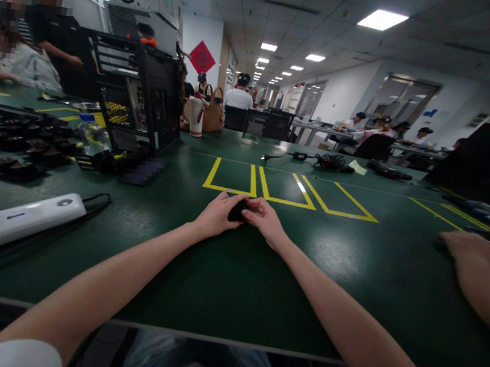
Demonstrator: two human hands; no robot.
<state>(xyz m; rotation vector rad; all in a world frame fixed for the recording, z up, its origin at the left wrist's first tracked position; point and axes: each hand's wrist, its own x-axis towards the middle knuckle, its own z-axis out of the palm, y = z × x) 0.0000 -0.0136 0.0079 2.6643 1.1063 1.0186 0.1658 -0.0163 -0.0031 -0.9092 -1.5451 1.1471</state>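
Observation:
Both of my hands meet around a small black object [238, 210] at the middle of the green table [230, 291]. My left hand [217, 213] wraps its fingers and thumb about the object's left side. From the right, my right hand [267, 220] pinches its other side with thumb and fingers. The object's kind cannot be made out, since my fingers cover much of it. Just beyond my hands, yellow tape outlines [285, 202] mark the table.
At left lie a white power strip [15, 224], a pile of black parts [22, 146] and an open computer case [139, 90]. A paper cup [196, 117] stands behind. Coiled black cable [334, 162] lies at the back. Another person's hand [468, 245] rests at right.

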